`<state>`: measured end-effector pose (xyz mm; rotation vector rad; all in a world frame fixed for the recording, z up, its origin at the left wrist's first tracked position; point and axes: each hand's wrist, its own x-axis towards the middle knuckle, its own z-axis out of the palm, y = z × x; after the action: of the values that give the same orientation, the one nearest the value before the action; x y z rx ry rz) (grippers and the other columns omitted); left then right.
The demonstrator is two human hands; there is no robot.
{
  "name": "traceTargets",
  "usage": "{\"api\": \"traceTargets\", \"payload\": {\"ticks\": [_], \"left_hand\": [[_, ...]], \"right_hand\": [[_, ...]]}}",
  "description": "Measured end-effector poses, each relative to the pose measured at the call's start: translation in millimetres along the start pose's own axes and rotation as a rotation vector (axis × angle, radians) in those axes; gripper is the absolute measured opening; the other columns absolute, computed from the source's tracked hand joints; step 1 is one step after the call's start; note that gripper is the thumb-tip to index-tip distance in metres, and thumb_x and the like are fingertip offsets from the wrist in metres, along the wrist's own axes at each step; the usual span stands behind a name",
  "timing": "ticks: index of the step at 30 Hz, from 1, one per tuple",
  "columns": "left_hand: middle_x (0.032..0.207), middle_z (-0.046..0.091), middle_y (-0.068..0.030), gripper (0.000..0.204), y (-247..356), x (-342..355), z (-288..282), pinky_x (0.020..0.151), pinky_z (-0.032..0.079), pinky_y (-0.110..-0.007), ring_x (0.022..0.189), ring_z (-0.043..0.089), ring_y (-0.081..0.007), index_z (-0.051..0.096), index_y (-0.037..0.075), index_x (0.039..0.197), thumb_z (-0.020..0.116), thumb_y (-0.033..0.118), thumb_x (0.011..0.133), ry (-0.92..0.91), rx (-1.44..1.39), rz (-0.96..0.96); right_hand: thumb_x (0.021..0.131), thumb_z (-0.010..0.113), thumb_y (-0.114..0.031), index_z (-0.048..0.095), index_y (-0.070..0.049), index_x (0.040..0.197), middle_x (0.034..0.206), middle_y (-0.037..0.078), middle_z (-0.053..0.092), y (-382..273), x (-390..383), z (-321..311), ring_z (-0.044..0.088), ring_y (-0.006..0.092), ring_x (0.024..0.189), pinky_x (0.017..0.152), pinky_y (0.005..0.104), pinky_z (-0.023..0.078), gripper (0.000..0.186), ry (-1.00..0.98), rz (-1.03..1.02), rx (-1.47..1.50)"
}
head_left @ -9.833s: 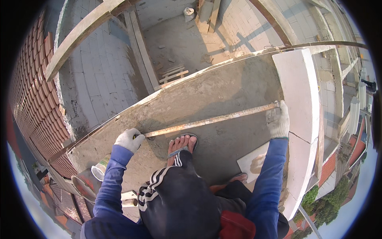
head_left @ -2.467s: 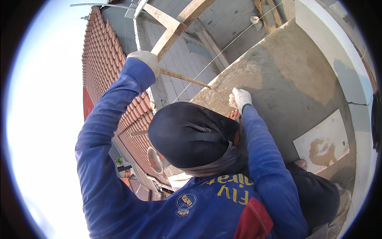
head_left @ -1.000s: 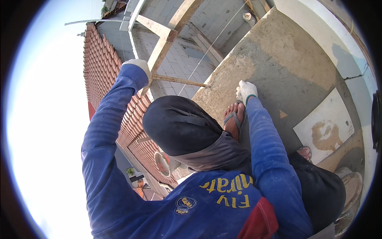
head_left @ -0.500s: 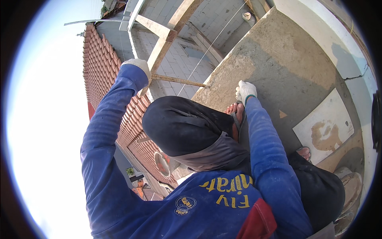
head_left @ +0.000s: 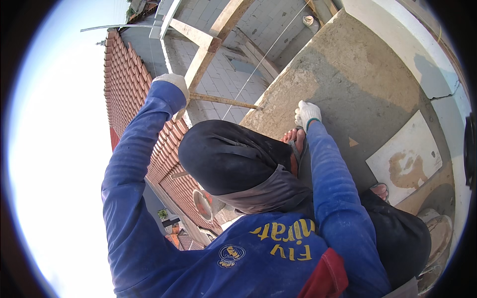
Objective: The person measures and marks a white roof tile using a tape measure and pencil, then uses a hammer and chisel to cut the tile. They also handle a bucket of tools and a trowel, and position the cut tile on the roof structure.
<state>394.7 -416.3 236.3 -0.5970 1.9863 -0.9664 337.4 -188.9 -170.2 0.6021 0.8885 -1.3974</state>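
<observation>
left hand (head_left: 172, 85) higher, basin (head_left: 202, 203) below

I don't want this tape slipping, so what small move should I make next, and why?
Perhaps bring your right hand to the measuring tape where it reaches the concrete slab: that end looks unheld, and your left hand holds the other.
</observation>
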Motion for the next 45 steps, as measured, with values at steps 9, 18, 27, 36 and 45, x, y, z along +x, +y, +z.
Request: {"api": "traceTargets", "payload": {"ticks": [9,18,27,36,45], "left_hand": [[0.101,0.084,-0.0233,0.028,-5,4,12,0.085,0.065,-0.049,0.097,0.083,-0.0396,0.088,0.004,0.106,0.073,0.023,0.093,0.01,0.028,0.054],[0.101,0.084,-0.0231,0.028,-3,3,7,0.085,0.065,-0.049,0.098,0.083,-0.0394,0.088,0.004,0.107,0.072,0.024,0.093,0.014,0.014,0.026],[0.101,0.084,-0.0232,0.028,-1,2,5,0.084,0.065,-0.048,0.097,0.083,-0.0391,0.088,0.004,0.106,0.073,0.023,0.093,0.008,0.019,0.025],[0.098,0.084,-0.0236,0.027,-1,0,2,0.083,0.065,-0.049,0.095,0.083,-0.0393,0.088,0.004,0.104,0.074,0.023,0.092,0.021,0.001,0.034],[0.099,0.084,-0.0236,0.027,-4,4,10,0.084,0.065,-0.049,0.096,0.083,-0.0392,0.088,0.004,0.104,0.074,0.022,0.09,0.019,0.023,0.057]], "right_hand": [[0.113,0.046,-0.043,0.061,-0.011,0.14,0.143,0.021,0.069,2,1,-1,0.067,0.0434,0.129,0.111,0.0591,0.049,0.044,-0.011,-0.014,-0.011],[0.112,0.043,-0.045,0.061,-0.011,0.145,0.154,0.02,0.065,4,12,-3,0.06,0.0441,0.141,0.12,0.0577,0.043,0.05,0.009,-0.021,-0.089],[0.111,0.043,-0.044,0.06,-0.013,0.147,0.157,0.022,0.063,2,4,0,0.057,0.0449,0.145,0.122,0.0575,0.042,0.05,-0.028,0.014,0.01],[0.11,0.046,-0.041,0.063,-0.011,0.141,0.149,0.023,0.068,-1,4,0,0.064,0.0438,0.138,0.115,0.0572,0.048,0.046,0.03,0.001,-0.039],[0.111,0.048,-0.039,0.063,-0.01,0.138,0.135,0.022,0.075,6,14,-1,0.073,0.0408,0.122,0.104,0.0555,0.055,0.042,0.083,-0.05,-0.082]]}}
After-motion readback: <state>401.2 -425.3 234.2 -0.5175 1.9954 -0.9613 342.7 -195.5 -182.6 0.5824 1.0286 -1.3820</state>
